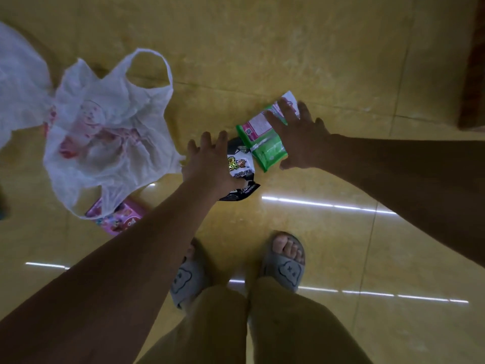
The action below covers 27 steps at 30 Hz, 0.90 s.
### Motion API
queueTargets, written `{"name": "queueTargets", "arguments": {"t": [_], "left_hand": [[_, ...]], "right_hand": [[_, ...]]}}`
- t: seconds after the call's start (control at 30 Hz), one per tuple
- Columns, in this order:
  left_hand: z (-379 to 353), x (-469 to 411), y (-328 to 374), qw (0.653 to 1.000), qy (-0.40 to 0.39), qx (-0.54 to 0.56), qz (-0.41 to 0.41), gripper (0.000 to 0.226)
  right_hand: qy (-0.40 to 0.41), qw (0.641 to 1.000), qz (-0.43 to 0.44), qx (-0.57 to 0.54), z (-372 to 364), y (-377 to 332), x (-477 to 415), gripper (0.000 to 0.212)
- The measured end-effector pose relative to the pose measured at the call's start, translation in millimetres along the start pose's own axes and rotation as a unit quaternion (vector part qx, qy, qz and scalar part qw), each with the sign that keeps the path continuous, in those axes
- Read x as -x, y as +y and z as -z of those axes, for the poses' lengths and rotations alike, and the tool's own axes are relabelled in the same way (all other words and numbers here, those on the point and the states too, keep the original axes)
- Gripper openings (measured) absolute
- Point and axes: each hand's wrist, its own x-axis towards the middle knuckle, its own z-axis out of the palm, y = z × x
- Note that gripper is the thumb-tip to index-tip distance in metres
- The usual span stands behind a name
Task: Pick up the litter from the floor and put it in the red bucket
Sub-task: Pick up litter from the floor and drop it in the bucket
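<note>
My left hand (210, 166) hovers with fingers spread over a black-and-white snack wrapper (240, 164) on the yellow tiled floor, its thumb touching the wrapper's lower part. My right hand (301, 137) lies fingers apart over a green and pink packet (265, 145) beside it, the thumb at the packet's near edge. Both items rest on the floor, touching each other. To the left lie a crumpled white plastic bag (110, 132) with red print and a pink packet (118, 219) partly under it. No red bucket is in view.
A second white bag (18, 82) lies at the far left edge. Dark brown wooden furniture (472, 74) stands at the upper right. My feet in grey slippers (284, 266) stand just below the litter.
</note>
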Motion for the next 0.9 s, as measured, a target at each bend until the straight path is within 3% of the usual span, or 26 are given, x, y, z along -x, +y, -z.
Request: {"name": "queueTargets", "arguments": {"t": [0.2, 0.27, 0.4, 0.5, 0.73, 0.9], "left_hand": [[-41, -31, -10, 0.999, 0.02, -0.027, -0.022, 0.127], [-47, -36, -13, 0.998, 0.032, -0.046, -0.017, 0.117], [-49, -40, -19, 0.997, 0.045, -0.057, -0.004, 0.075], [-46, -37, -22, 0.998, 0.037, -0.045, -0.013, 0.049], [-17, -13, -38, 0.996, 0.087, 0.005, -0.032, 0.037], [17, 19, -40, 0.993, 0.105, 0.038, -0.033, 0.027]], "right_hand": [[0.033, 0.997, 0.03, 0.068, -19, -6, -41, 0.137], [0.039, 0.994, 0.045, 0.09, -25, -5, -47, 0.131], [0.093, 0.988, 0.055, 0.107, -31, -4, -54, 0.103], [0.098, 0.989, 0.054, 0.099, -29, -5, -56, 0.103], [0.053, 0.995, 0.006, 0.086, -19, -7, -33, 0.095], [0.034, 0.999, -0.026, 0.032, -8, -13, 7, 0.067]]}}
